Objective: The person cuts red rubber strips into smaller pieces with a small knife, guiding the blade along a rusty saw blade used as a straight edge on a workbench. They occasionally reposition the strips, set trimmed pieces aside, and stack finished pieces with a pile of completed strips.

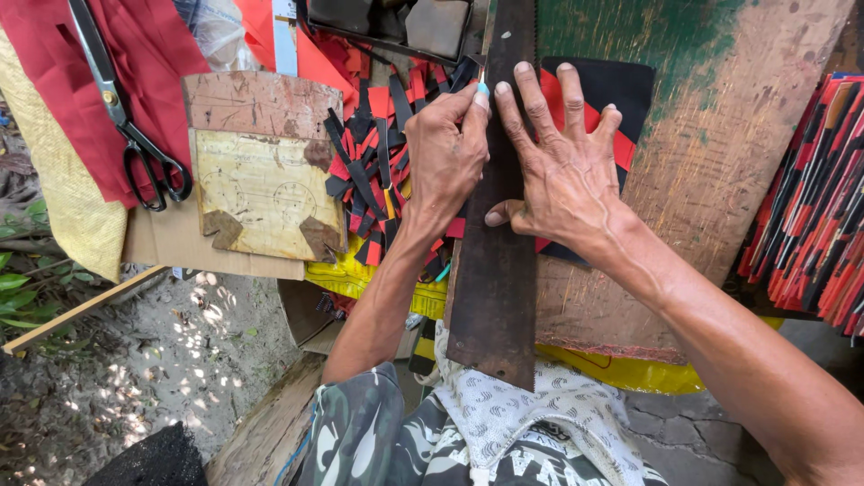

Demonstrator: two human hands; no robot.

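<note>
My left hand (445, 153) is closed around a small cutter with a teal end (482, 88), its tip against the left edge of a long dark rusty metal strip (493, 288). My right hand (562, 171) lies flat with fingers spread, pressing the strip down; the thumb rests on the strip. Under the strip and my right hand is a black and red sheet (621, 90), lying on a worn wooden board (729, 180). The cutter's blade is hidden by my fingers.
A heap of cut black and red strips (369, 162) lies left of the metal strip. Further left are a worn cardboard template (261, 171), black-handled scissors (135, 144) and red cloth (54, 54). Stacked red and black pieces (810, 207) stand at the right edge.
</note>
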